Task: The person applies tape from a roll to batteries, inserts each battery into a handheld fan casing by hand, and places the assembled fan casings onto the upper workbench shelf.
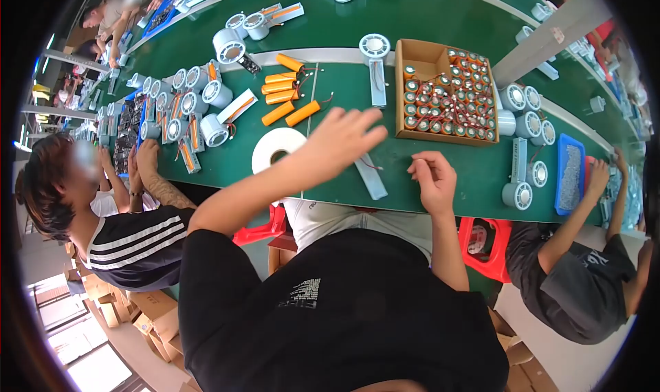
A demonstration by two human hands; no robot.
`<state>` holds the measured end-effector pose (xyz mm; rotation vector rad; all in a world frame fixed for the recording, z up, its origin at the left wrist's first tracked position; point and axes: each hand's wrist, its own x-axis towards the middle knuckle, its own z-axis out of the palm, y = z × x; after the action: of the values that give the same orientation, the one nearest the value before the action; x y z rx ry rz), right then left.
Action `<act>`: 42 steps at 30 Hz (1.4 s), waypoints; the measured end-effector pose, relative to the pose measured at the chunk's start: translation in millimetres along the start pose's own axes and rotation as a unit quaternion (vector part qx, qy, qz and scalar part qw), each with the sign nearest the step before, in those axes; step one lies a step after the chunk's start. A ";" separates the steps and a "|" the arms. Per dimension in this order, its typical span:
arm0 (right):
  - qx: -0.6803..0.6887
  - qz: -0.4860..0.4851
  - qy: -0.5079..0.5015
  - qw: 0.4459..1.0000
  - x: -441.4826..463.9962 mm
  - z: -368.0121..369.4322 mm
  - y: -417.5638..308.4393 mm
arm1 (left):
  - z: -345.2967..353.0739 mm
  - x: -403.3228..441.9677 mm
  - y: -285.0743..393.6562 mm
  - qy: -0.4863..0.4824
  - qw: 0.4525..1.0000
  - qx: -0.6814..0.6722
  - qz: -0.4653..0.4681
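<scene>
My left hand (346,143) reaches across the bench with its fingers stretched out and apart, above a light-blue fan handle (371,177). The upper part of that fan is hidden beneath the hand. A thin red wire shows at the handle. To the right, my right hand (436,180) is raised near the bench edge, its fingers curled towards the thumb; whatever they hold, if anything, is too small to make out. Beside my left forearm lies a white roll (269,144). Several orange battery cells (280,88) with wires lie beyond it.
A cardboard box (447,139) of wired battery cells stands at the back right. Another fan (375,46) lies beside it. Assembled fans crowd the left (194,103) and right (528,124). A blue tray (560,175) holds small parts. Co-workers sit on both sides.
</scene>
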<state>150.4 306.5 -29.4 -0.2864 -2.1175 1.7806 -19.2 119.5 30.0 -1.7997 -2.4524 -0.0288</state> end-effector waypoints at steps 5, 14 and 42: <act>-0.188 -0.110 0.006 0.976 -19.7 40.8 -33.9 | -23.5 -15.2 -9.6 0.108 0.980 -0.167 -0.007; -0.359 -0.113 -0.026 0.926 -15.4 58.0 -6.9 | 8.8 -44.5 -59.0 -0.040 0.960 -0.067 -0.268; 0.149 0.011 -0.435 0.888 -65.4 148.1 1.6 | -43.7 -99.5 -49.3 -0.122 0.942 -0.280 -0.136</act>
<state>151.5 147.7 -61.3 0.7087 -2.2700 2.5137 -33.6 6.9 66.6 -1.6969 -3.0929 -0.6208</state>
